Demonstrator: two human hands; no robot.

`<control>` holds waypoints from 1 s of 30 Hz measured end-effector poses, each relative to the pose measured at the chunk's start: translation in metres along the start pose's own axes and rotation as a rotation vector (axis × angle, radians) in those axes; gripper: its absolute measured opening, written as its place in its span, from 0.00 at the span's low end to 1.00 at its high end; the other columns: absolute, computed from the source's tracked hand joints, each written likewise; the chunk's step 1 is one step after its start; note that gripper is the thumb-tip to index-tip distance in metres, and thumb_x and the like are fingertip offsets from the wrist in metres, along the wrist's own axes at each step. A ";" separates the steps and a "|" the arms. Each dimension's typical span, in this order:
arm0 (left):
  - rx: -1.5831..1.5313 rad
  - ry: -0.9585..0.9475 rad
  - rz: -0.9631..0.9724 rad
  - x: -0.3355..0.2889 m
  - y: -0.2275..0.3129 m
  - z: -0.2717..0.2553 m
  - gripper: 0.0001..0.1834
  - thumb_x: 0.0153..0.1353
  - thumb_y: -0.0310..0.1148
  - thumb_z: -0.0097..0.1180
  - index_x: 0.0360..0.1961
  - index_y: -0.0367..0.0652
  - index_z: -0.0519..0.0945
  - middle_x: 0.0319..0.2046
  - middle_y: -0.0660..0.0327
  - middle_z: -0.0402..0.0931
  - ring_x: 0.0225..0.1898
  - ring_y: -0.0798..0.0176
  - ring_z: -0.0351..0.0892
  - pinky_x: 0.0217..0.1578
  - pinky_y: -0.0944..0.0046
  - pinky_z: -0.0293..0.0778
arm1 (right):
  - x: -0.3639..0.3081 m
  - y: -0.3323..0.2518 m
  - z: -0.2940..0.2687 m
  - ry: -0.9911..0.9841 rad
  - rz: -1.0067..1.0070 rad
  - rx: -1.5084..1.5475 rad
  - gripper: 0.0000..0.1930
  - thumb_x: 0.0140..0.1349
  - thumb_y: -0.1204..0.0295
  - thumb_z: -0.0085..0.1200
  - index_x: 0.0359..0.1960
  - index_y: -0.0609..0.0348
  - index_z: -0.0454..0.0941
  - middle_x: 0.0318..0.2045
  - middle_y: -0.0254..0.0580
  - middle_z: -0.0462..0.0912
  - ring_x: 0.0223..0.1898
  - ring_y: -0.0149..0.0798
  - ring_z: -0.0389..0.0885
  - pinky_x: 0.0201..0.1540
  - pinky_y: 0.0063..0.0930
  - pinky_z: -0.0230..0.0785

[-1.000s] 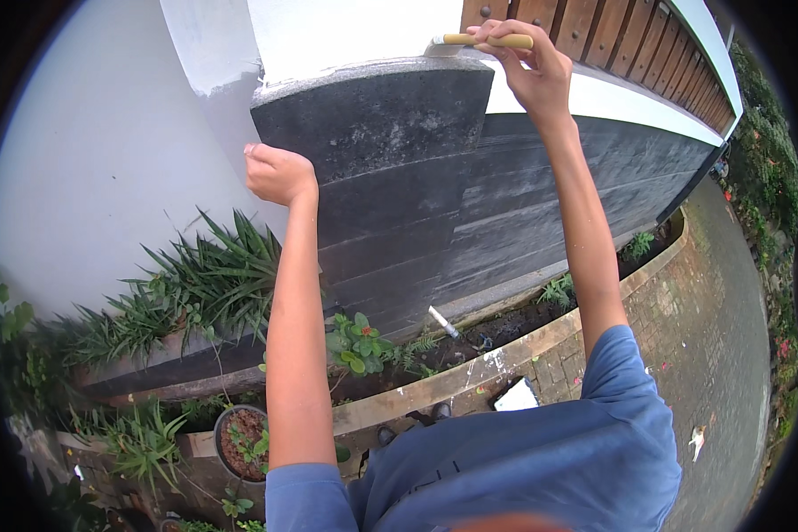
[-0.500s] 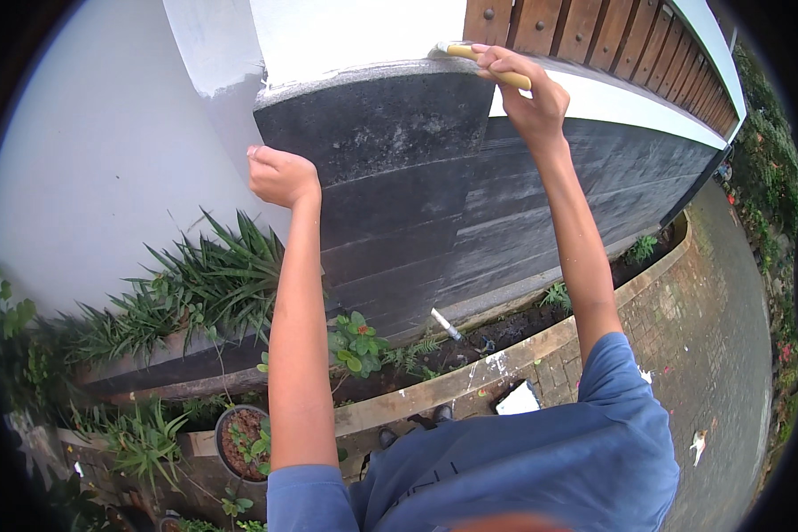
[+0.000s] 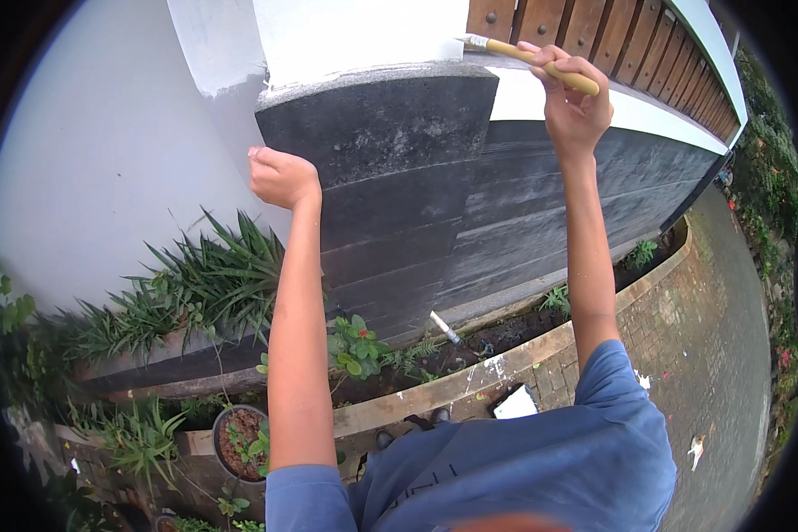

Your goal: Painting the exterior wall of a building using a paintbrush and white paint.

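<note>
My right hand pinches the yellow handle of a paintbrush. The brush lies nearly level, and its whitish bristles meet the right edge of the white pillar face, beside the wooden slats. Below that face, a rough grey ledge caps the black wall panel. My left hand is closed in a fist at the left edge of the black panel, with no object showing from it. Its inner side is turned away.
Brown wooden slats rise above a white band on the right. Spiky green plants and a potted plant stand lower left. A white pipe sticks out of the planting bed. Near my feet is a tray with white.
My right hand has moved right with the paintbrush, its bristles sliding from the grey ledge to the pillar's right edge. My left hand stays put.
</note>
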State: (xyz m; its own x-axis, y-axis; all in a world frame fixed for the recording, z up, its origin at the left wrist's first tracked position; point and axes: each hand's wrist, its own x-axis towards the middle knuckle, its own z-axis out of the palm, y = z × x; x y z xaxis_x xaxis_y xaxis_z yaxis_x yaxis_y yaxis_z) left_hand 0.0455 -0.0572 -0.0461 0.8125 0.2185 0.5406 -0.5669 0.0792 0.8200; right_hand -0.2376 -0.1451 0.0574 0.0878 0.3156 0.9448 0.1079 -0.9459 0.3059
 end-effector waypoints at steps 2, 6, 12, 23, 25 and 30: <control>0.017 -0.013 -0.006 0.001 -0.001 0.000 0.24 0.62 0.39 0.31 0.18 0.30 0.69 0.15 0.43 0.69 0.21 0.35 0.67 0.23 0.43 0.58 | 0.001 -0.002 0.000 -0.025 0.051 -0.050 0.12 0.57 0.80 0.53 0.42 0.62 0.70 0.34 0.46 0.81 0.43 0.43 0.81 0.46 0.29 0.77; 0.021 -0.012 -0.007 0.000 -0.001 0.001 0.24 0.62 0.39 0.31 0.18 0.31 0.68 0.15 0.43 0.69 0.21 0.35 0.67 0.23 0.43 0.59 | 0.000 -0.003 0.002 -0.070 0.097 -0.076 0.11 0.57 0.80 0.53 0.42 0.62 0.70 0.35 0.46 0.82 0.43 0.42 0.81 0.45 0.28 0.77; 0.014 0.003 -0.005 0.000 0.000 0.000 0.25 0.63 0.39 0.31 0.18 0.30 0.69 0.15 0.44 0.69 0.20 0.36 0.67 0.23 0.43 0.59 | 0.002 -0.001 0.011 -0.062 0.150 0.005 0.10 0.57 0.80 0.53 0.42 0.61 0.72 0.35 0.44 0.82 0.43 0.41 0.81 0.44 0.27 0.78; 0.004 -0.007 -0.011 -0.001 0.000 0.000 0.25 0.62 0.39 0.31 0.18 0.30 0.69 0.15 0.43 0.69 0.20 0.36 0.67 0.23 0.43 0.59 | 0.010 -0.007 0.021 -0.217 0.169 -0.065 0.11 0.58 0.81 0.51 0.43 0.61 0.70 0.36 0.45 0.80 0.45 0.43 0.80 0.45 0.28 0.78; 0.004 -0.006 -0.006 -0.001 0.000 0.003 0.24 0.62 0.39 0.31 0.18 0.31 0.69 0.15 0.43 0.69 0.20 0.36 0.67 0.23 0.43 0.59 | 0.011 -0.006 0.021 -0.238 0.172 -0.067 0.12 0.58 0.81 0.51 0.43 0.61 0.70 0.36 0.45 0.81 0.45 0.42 0.80 0.45 0.29 0.77; -0.004 0.000 0.008 0.001 -0.001 0.001 0.24 0.62 0.39 0.30 0.18 0.31 0.69 0.16 0.43 0.69 0.21 0.35 0.67 0.24 0.43 0.58 | 0.012 -0.010 0.030 -0.226 0.153 -0.096 0.11 0.57 0.80 0.53 0.42 0.58 0.74 0.35 0.38 0.82 0.42 0.36 0.81 0.43 0.25 0.78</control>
State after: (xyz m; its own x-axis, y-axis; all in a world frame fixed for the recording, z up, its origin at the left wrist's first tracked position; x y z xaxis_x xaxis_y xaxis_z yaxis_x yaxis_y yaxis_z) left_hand 0.0469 -0.0582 -0.0465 0.8077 0.2190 0.5474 -0.5742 0.0812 0.8147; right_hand -0.2082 -0.1296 0.0624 0.3155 0.1669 0.9341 -0.0174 -0.9832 0.1815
